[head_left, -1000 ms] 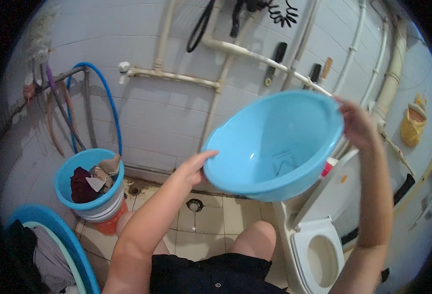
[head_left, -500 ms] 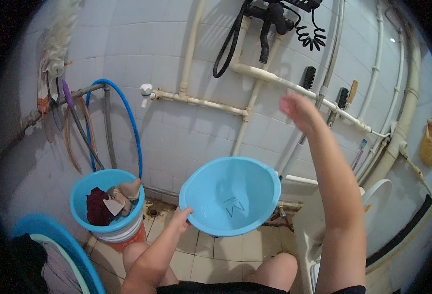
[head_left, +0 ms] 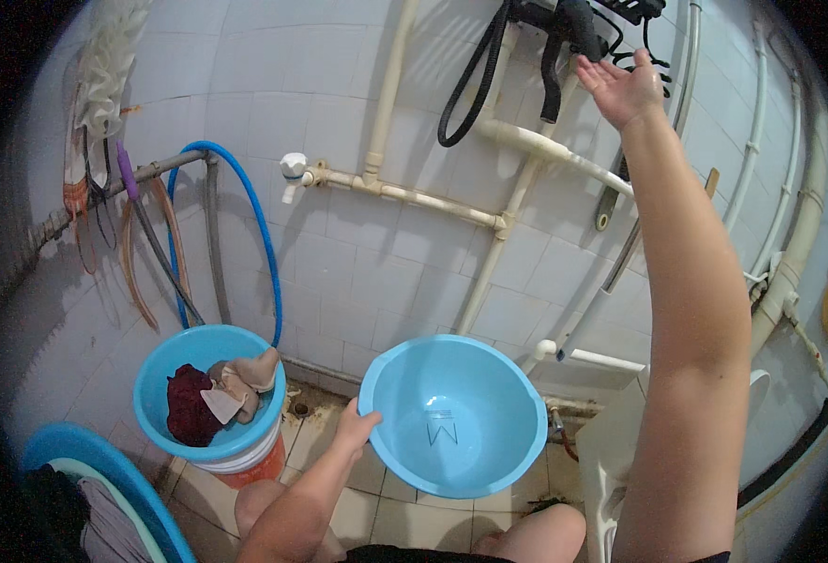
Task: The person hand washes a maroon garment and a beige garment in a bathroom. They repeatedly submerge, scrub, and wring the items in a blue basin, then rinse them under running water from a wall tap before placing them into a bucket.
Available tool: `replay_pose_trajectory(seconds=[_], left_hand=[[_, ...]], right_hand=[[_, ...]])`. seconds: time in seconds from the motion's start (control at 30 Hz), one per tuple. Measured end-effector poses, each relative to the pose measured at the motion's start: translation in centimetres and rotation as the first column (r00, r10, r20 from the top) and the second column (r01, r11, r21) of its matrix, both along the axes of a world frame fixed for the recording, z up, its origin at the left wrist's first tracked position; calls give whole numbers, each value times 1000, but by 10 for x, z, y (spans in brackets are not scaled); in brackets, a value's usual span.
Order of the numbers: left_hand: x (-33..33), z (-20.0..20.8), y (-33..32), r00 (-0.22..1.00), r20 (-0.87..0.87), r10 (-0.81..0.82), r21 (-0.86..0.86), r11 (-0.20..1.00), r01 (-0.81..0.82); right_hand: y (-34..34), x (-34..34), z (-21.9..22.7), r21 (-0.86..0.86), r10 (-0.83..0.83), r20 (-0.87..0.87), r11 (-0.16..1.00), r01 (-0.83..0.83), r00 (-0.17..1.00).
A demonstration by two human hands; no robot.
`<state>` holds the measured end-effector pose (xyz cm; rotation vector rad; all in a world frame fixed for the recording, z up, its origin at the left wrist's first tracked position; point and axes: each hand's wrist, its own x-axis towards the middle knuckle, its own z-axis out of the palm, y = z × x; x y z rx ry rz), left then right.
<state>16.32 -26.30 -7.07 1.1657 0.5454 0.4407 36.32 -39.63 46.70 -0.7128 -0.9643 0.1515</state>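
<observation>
A light-blue plastic basin (head_left: pixel 498 403), with a dark printed mark on its bottom, is held out over the floor before my knees. My left hand (head_left: pixel 353 429) grips its left rim, thumb over the edge. No water can be made out inside the basin. Up at the right, my right hand (head_left: pixel 623 91) is raised with fingers stretched and palm turned upward. It is nearest to the black shower faucet (head_left: pixel 580 28) on the wall, just below its body; whether the fingertips touch it I cannot tell. The faucet's black spout (head_left: pixel 551 84) points down beside that hand.
At the left, a blue basin (head_left: pixel 156 361) holding crumpled clothes (head_left: pixel 191 405) sits on a bucket (head_left: pixel 262 462). Nearer is a larger blue tub (head_left: pixel 165 511) with laundry. A white tap (head_left: pixel 293 172), cream pipes (head_left: pixel 432 200) and a blue hose (head_left: pixel 262 225) line the tiled wall.
My right hand has risen from beside the wall pipe to just below the faucet, its palm opening upward. The basin, still in my left hand, appears slightly lower and more level.
</observation>
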Motion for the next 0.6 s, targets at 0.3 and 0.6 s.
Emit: replay_pose_trajectory(seconds=[0.3,0.6], left_hand=[[-1,-7,8,997,-73,35,18,999,-34],[-15,-27,0,994,-99,53,77,996,-46]], right_hand=[[-18,-13,-31,-45,-137,206,988,149,969],[-123,17,-500,-953,-415,290,-211,219,862]])
